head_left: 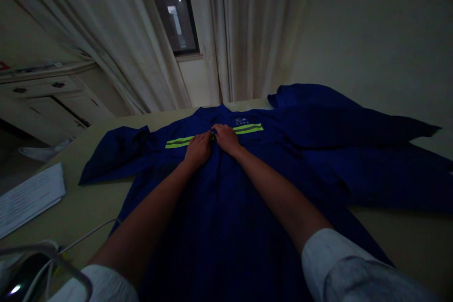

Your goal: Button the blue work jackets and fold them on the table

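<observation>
A dark blue work jacket (226, 207) with yellow-green reflective stripes (249, 128) lies flat, front up, on a beige table (85, 203). Both my hands meet at the chest, on the front closure between the stripes. My left hand (198, 149) has its fingers curled and pinched on the jacket's front edge. My right hand (225, 138) is likewise closed on the fabric at the same spot, touching the left. One sleeve (116, 153) spreads to the left; more blue fabric (354, 122) is bunched to the right.
A stack of printed papers (30, 196) lies at the table's left edge. A white cable (88, 233) and a dark device (21, 278) sit near the lower left. Curtains (233, 33), a dark window (173, 4) and a cabinet (46, 99) stand beyond the table.
</observation>
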Available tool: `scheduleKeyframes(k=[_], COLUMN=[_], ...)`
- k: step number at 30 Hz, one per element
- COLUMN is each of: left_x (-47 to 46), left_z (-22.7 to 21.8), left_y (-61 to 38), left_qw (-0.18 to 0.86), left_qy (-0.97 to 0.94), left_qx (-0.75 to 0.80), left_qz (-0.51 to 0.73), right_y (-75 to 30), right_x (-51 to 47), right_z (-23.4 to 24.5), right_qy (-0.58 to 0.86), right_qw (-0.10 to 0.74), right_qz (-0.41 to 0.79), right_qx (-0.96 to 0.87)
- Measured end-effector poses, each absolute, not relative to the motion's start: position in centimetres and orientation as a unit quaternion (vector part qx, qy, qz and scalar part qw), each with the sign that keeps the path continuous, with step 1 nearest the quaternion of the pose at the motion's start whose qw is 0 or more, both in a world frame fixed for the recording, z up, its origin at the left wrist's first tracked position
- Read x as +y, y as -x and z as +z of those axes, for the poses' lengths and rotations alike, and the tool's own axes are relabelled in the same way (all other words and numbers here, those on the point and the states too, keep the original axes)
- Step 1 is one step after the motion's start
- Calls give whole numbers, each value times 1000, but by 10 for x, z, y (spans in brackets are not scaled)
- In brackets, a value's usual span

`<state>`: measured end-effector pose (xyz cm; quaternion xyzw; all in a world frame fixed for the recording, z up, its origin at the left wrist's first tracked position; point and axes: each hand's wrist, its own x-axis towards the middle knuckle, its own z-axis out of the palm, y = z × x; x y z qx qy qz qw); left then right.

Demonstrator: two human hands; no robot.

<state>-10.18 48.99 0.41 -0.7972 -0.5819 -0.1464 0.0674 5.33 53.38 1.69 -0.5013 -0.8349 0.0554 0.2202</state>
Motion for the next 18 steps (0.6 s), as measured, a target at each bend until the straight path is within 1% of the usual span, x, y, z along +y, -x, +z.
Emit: scheduleKeyframes(k=[4,9,15,18], left_x=[496,497,495,496], left_z=[5,9,12,11], left_y=[105,106,106,105], left_qw=[35,23,-17,-25], left_qy=[823,819,807,805], left_qx=[-553,-565,-582,-585], left_qz=[-126,-96,-94,-96], right_y=[-59,-68,-89,-105], right_x=[532,521,475,437], right_z=[22,33,47,55], right_qy=[455,402,331,279], right_qw=[227,185,149,156], right_qz=[39,37,128,176], right_qx=[-860,-896,-923,-931])
